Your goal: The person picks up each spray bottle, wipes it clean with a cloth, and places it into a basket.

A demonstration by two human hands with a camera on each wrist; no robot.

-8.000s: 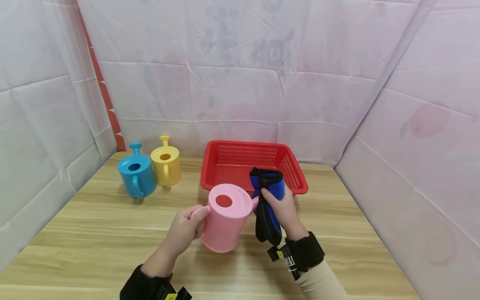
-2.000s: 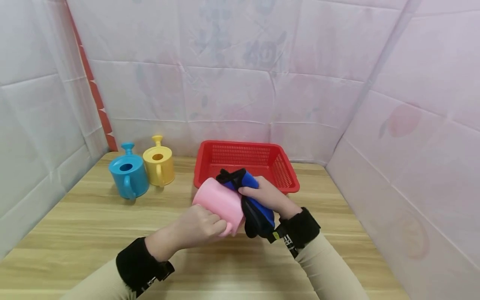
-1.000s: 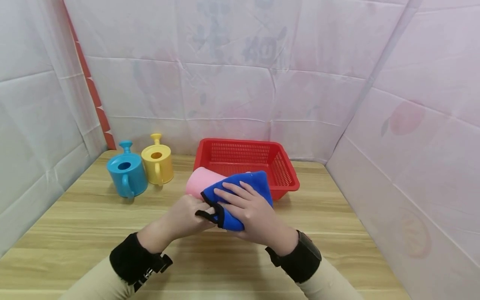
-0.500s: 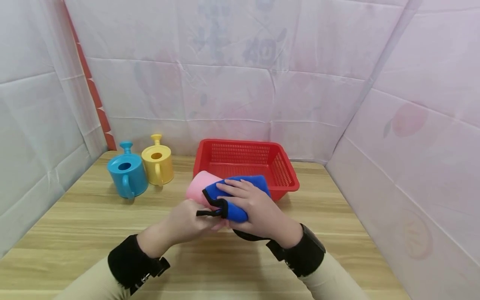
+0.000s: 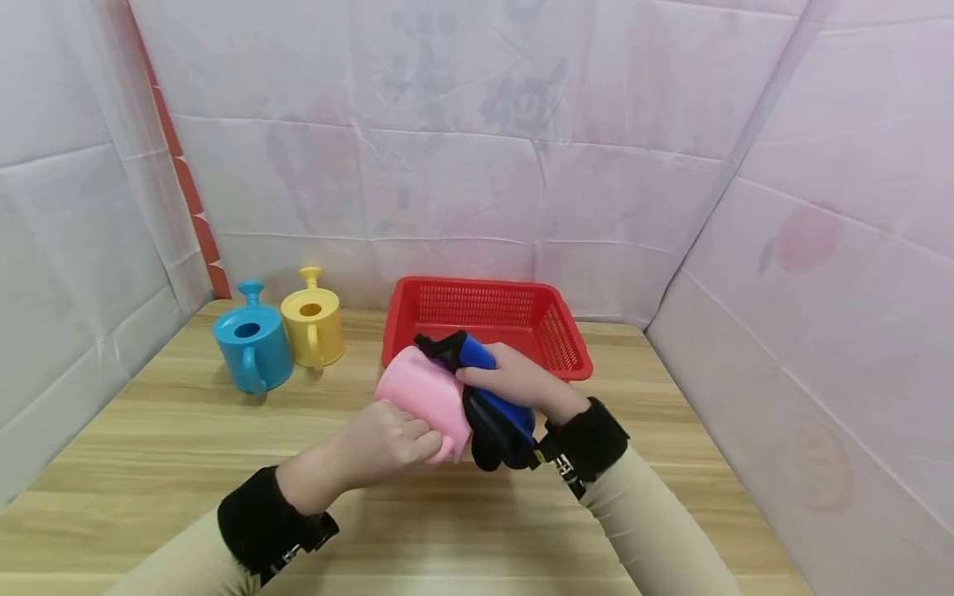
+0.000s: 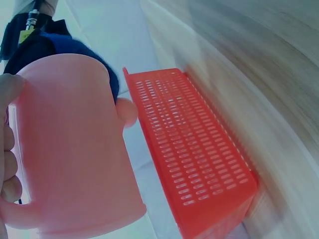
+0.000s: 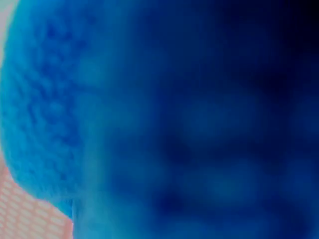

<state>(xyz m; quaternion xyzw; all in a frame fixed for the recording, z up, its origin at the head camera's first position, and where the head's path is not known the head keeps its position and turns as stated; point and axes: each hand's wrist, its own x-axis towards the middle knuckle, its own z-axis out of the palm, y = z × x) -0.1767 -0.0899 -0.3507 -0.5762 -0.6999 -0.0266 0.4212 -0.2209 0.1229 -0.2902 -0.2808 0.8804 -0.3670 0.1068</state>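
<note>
My left hand (image 5: 387, 443) grips the handle of a pink watering can (image 5: 421, 389). The can is tipped on its side above the table, its base to the upper left. A folded blue cloth with black trim (image 5: 477, 352) is in my right hand (image 5: 525, 382), thumb in front, pressed to the can's top end. In the left wrist view, fingers (image 6: 10, 164) wrap the handle of the pink can (image 6: 75, 149), with the cloth (image 6: 70, 45) behind it. Blurred blue cloth (image 7: 45, 99) fills most of the right wrist view. The can's spout is mostly hidden.
Behind the hands stands a red perforated plastic basket (image 5: 484, 310). A blue watering can (image 5: 253, 348) and a yellow watering can (image 5: 316, 331) stand upright at the back left of the wooden table (image 5: 186, 439). Pale printed sheets hang on the back and sides.
The pink can was upright 8 s ago and has been tipped over since. My right hand lay spread over the cloth half a second ago; now it has turned, thumb forward, gripping the cloth.
</note>
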